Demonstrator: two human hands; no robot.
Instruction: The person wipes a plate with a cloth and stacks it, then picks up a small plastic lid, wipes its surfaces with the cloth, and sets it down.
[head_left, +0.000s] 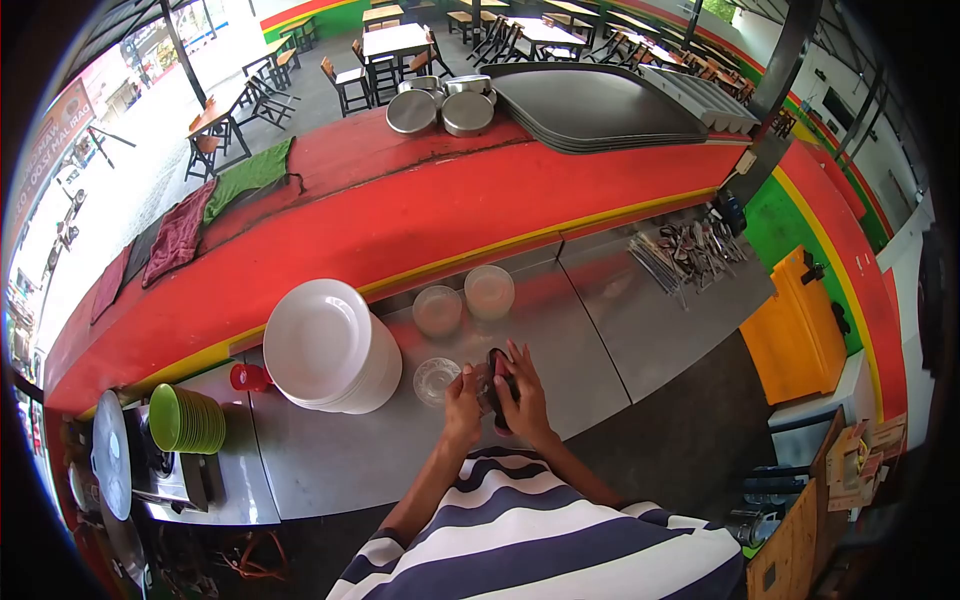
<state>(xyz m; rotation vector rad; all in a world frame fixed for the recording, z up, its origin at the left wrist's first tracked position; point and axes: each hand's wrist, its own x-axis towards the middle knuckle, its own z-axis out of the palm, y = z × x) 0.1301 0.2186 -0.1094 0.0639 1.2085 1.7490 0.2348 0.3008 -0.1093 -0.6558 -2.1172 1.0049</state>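
My left hand (463, 402) is closed on a clear glass bowl (486, 388), held upright on its side just above the steel counter. My right hand (527, 398) presses a dark cloth with reddish edges (497, 364) against that bowl, its fingers stretched over the cloth. Much of the held bowl is hidden by the fingers and cloth. Close beside my left hand, another clear glass bowl (437, 382) sits on the counter. Two more clear containers, one at the left (437, 311) and one at the right (489, 292), stand farther back near the red ledge.
A tall stack of white plates (318, 345) stands left on the steel counter (340, 455), with green bowls (187, 419) beyond. Loose cutlery (690, 252) lies at the right. Metal tins (412, 111) and dark trays (600, 105) rest on the red ledge (450, 200).
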